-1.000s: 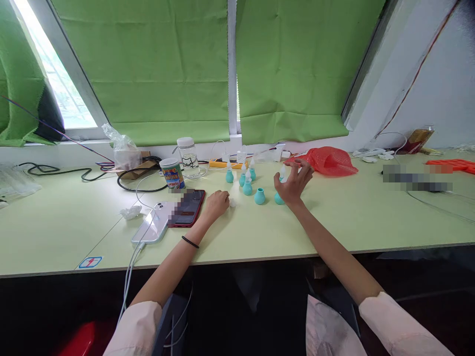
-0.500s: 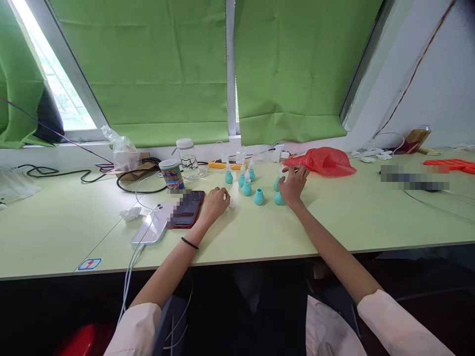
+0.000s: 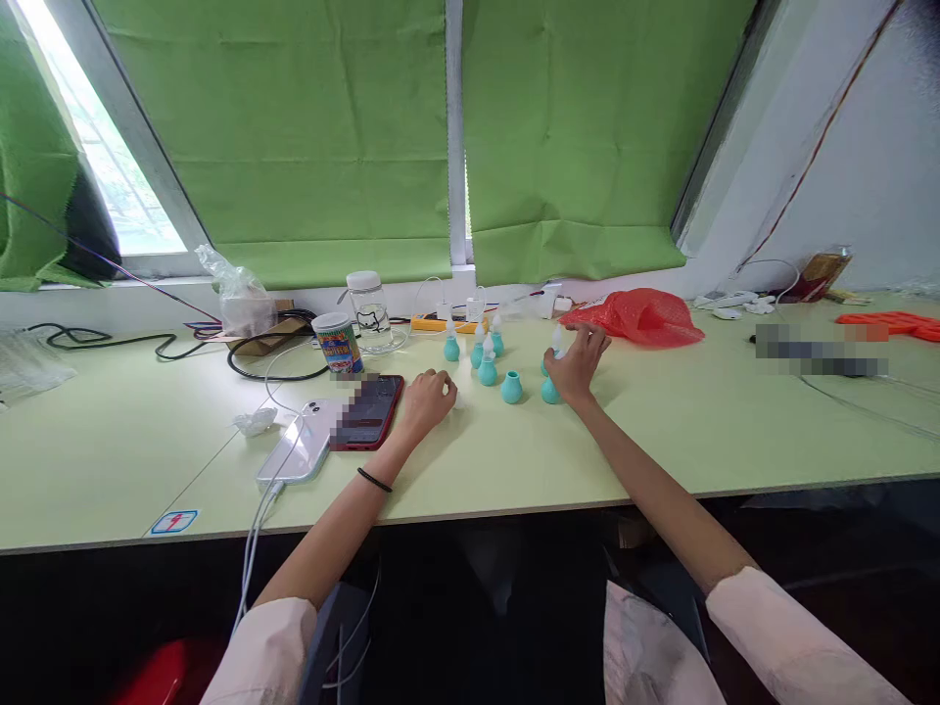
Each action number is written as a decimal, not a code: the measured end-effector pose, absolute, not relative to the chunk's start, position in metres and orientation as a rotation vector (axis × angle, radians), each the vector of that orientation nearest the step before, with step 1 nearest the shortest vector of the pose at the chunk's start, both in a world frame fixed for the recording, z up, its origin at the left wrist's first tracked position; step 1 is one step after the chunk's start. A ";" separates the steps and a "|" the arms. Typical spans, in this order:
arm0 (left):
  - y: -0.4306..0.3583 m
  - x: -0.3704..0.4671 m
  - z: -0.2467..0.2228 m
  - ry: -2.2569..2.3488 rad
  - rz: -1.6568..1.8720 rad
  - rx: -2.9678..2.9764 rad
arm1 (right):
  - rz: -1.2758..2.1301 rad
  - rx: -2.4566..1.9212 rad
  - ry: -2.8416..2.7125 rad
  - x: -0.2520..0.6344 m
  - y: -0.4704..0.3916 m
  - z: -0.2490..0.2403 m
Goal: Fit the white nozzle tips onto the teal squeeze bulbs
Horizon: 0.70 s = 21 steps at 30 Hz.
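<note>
Right of centre, the right hand point(image 3: 580, 360) curls half-closed by a white-tipped teal bulb point(image 3: 557, 340), grip unclear; the left hand point(image 3: 424, 403) curls loosely, contents hidden. Light, upright pinching suits the bulb.

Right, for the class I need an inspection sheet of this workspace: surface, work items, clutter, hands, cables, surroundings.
Surface: pale green table, seam at left.
Work items: teal bulbs upright, several white-tipped; the one pointed at has no tip.
Clutter: red bag, pale phone, dark phone, printed canister.
Hands: left by the dark phone; right at the rightmost bulbs, grip unclear.
Cables: white cables cross the near edge.
Surroundings: green blinds, lowered.
</note>
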<state>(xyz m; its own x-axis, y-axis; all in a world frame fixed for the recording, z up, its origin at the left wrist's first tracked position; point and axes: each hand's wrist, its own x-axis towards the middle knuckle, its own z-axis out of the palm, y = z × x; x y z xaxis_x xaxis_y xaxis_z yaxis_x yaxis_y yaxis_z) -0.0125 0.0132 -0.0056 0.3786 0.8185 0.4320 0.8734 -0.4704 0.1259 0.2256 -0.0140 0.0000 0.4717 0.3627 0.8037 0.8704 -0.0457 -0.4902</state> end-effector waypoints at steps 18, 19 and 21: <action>0.009 -0.010 -0.004 -1.423 -0.883 -2.479 | -0.423 -1.945 -1.220 0.225 -0.005 -0.016; 0.008 -0.010 -0.003 -1.396 -0.923 -2.487 | -0.505 -1.883 -1.257 0.225 -0.007 -0.013; 0.003 -0.010 0.000 -1.298 -1.018 -2.524 | -0.664 -1.723 -1.356 0.220 -0.013 -0.007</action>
<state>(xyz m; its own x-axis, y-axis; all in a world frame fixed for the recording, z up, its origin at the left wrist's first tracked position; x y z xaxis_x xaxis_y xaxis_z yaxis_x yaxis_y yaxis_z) -0.0101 0.0034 -0.0003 0.4038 0.6754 0.6171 0.7601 -0.6230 0.1845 0.2197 -0.0127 -0.0074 0.2791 0.5210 0.8066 0.9567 -0.0783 -0.2805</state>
